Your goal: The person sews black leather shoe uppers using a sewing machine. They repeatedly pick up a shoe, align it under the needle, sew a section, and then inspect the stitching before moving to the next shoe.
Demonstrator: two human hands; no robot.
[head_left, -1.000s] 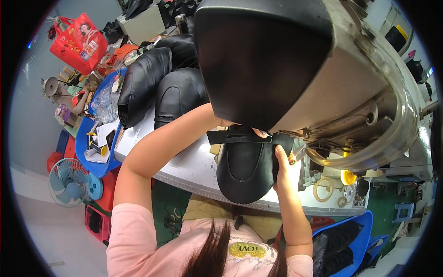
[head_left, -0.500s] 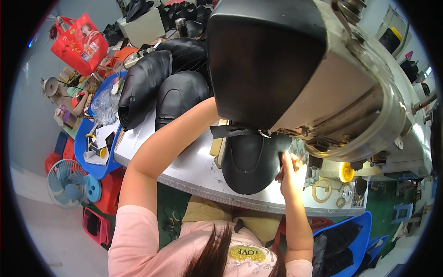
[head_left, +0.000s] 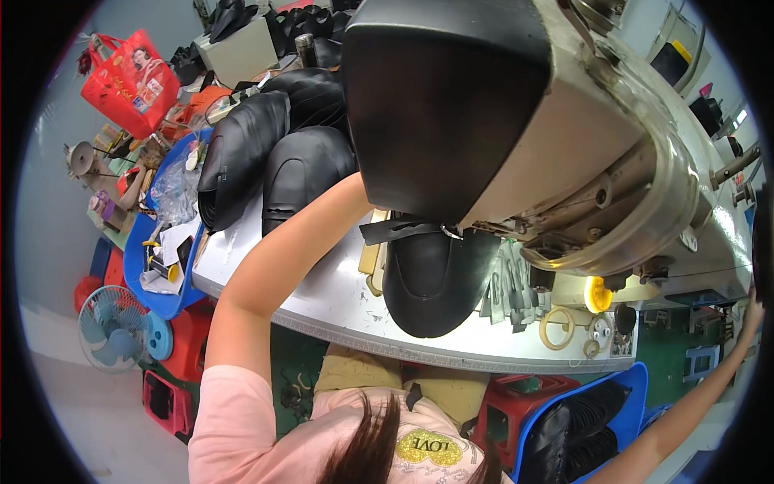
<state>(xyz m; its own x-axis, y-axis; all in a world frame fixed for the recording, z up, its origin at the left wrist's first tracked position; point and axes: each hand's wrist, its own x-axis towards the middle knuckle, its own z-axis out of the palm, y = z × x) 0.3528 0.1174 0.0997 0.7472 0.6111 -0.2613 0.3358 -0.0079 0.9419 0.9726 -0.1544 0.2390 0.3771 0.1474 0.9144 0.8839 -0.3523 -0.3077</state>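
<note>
A black leather shoe upper (head_left: 435,294) lies under the sewing machine head (head_left: 443,113), its rounded toe end toward me. A black strip (head_left: 397,231) crosses its far end, close to a small metal part. My left forearm reaches in from the left and passes behind the machine head, which hides my left hand. Far out to the right, my right arm is stretched along the machine's side. My right hand (head_left: 755,313) shows only in part at the picture's dark rim, beside the machine's right end, and its fingers cannot be made out.
Stacks of black uppers (head_left: 310,173) stand left on the white table (head_left: 347,315). Grey strips (head_left: 513,282), a tape roll (head_left: 556,327) and a yellow round part (head_left: 598,295) lie right. A blue bin (head_left: 637,387) holds black pieces below. A fan (head_left: 113,329) stands left.
My right hand has left the upper's right edge and swung far out to the right. The grey strips now show. My view has shifted slightly; the upper stays under the machine.
</note>
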